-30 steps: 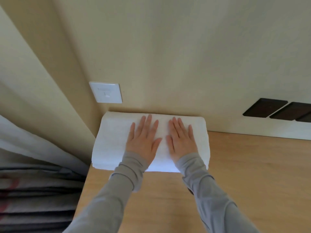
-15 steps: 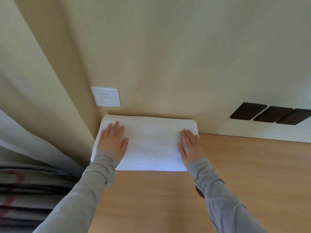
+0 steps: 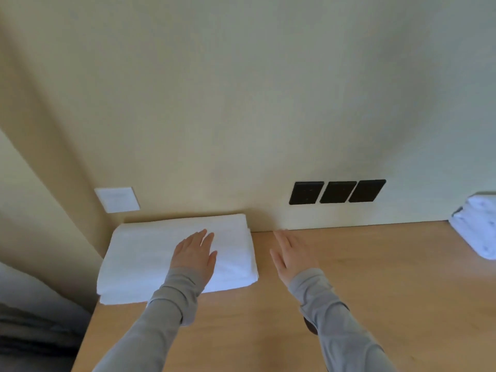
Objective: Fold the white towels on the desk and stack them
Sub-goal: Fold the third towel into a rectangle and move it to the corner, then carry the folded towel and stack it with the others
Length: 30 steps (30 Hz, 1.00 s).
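Resting flat on the folded white towel (image 3: 139,253), the left hand (image 3: 194,255) lies palm down with its fingers straight and close together, so its grip is wide and holds nothing. The towel sits at centre-left of the frame, in the far left corner of the wooden tabletop (image 3: 389,285), with its back edge against the wall (image 3: 268,103) and several layers showing along its front edge. The right hand (image 3: 292,255) is stretched out palm down just to the right of the towel, apart from it, over bare wood. Its fingers are straight and its grip is likewise wide and empty, though whether the palm touches the tabletop cannot be told. Both arms wear grey sleeves (image 3: 335,318). At the right edge of the frame a second pile of white towels (image 3: 476,232) lies on the tabletop, well apart from the first. On the wall, a white plate (image 3: 117,200) sits above the towel's left end, and three black plates (image 3: 336,191) stand in a row right of centre.
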Each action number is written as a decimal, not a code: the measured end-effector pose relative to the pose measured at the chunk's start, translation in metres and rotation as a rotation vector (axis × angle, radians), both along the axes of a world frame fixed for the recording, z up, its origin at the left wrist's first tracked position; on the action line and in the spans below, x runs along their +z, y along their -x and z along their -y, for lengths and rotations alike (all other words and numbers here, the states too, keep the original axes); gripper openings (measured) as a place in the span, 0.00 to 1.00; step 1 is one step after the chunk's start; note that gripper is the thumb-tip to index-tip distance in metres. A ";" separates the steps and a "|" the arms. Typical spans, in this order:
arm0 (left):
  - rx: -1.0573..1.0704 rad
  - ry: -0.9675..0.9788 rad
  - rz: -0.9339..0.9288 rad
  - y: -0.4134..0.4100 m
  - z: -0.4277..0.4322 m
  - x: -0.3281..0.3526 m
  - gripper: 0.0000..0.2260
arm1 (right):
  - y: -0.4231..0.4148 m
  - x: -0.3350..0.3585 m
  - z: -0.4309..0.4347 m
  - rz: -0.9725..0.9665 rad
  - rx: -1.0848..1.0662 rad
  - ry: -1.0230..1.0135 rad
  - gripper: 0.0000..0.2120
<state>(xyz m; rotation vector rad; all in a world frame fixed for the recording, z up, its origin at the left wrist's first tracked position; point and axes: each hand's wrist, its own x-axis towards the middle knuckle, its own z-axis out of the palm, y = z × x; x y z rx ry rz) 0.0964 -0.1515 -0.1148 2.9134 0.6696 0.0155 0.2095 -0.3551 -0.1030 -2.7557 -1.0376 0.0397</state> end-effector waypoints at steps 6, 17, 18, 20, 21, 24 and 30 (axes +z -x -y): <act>-0.130 -0.028 0.072 -0.055 0.132 0.033 0.22 | -0.025 0.025 0.131 0.025 -0.074 -0.007 0.24; -0.396 0.047 0.169 -0.154 0.410 0.064 0.21 | -0.059 0.049 0.403 0.028 -0.322 0.040 0.24; -0.419 0.049 0.165 -0.161 0.428 0.065 0.21 | -0.061 0.049 0.421 0.026 -0.342 0.046 0.24; -0.449 0.051 0.152 -0.175 0.455 0.064 0.21 | -0.066 0.047 0.452 0.009 -0.380 0.048 0.24; -0.457 0.050 0.148 -0.182 0.465 0.063 0.21 | -0.070 0.046 0.464 0.006 -0.395 0.048 0.24; -0.463 0.042 0.137 -0.204 0.485 0.060 0.21 | -0.089 0.042 0.493 0.021 -0.415 0.060 0.24; -0.415 0.057 0.121 -0.260 0.518 0.039 0.21 | -0.151 0.023 0.533 0.022 -0.373 0.119 0.24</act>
